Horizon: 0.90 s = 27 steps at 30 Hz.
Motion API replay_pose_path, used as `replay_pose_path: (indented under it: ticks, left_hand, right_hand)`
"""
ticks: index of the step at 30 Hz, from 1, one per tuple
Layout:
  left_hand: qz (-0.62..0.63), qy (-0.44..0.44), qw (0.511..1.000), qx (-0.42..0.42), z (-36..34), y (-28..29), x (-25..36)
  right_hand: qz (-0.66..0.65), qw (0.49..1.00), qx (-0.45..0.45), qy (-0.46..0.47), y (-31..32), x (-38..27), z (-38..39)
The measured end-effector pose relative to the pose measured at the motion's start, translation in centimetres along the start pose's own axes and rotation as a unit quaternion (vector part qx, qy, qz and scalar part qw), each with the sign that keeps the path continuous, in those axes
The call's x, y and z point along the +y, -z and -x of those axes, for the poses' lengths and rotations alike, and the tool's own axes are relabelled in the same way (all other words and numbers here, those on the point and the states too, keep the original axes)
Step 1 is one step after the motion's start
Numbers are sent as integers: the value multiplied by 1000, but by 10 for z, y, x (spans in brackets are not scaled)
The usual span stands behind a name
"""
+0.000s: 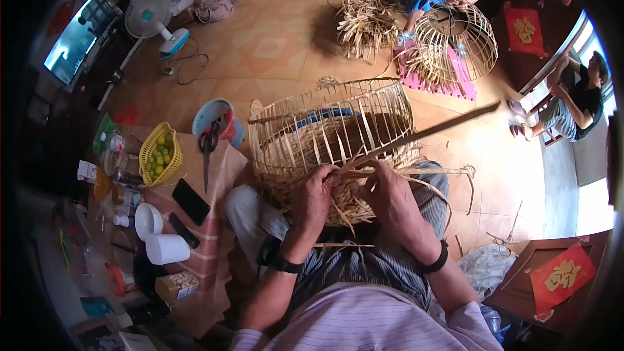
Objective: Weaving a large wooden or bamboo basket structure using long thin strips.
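Observation:
A half-woven basket (273, 172) lies tilted across my lap, with tight plaiting on its near side and bare ribs above. My left hand (313, 200) is closed at the basket's near edge, pinching a brown dried-leaf strip (448, 125). Close beside it, my right hand (398, 207) is also closed on the strip, its fingertips bent inward. From between my hands the strip's long flat end slants up to the right. Thinner loose strands (429, 171) stick out past my right hand, and one curls down over my knee. My fingers hide exactly where strip and weave meet.
At left, a table (218, 221) carries scissors (208, 149), a phone (191, 201), a yellow basket of green fruit (160, 155) and white tubs (168, 249). Ahead, a person works on another frame (484, 39) near a strip pile (367, 23). Another person (572, 104) sits right.

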<state>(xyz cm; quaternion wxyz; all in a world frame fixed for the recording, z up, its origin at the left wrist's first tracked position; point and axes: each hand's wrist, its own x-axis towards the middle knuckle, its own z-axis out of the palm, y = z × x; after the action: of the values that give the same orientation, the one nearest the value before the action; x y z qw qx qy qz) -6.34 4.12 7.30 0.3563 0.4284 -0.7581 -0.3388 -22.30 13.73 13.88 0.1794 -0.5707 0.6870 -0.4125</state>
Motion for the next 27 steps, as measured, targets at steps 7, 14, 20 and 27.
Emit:
replay_pose_path:
  ticks: [7, 14, 20, 27]
  left_hand:
    - [66, 29, 997, -35, -2, -4, -11]
    - [-163, 61, 975, -137, 5, 6, 22]
    - [-275, -53, 954, -105, 8, -30, 23]
    - [-175, -110, 977, -49, -2, -16, 1]
  right_hand:
    - [-182, 980, -74, -27, -2, 16, -70]
    - [-146, 979, -142, -27, -8, 18, -113]
    - [118, 975, -90, 164, -14, 17, -121]
    - [262, 932, 23, 248, -49, 19, -112]
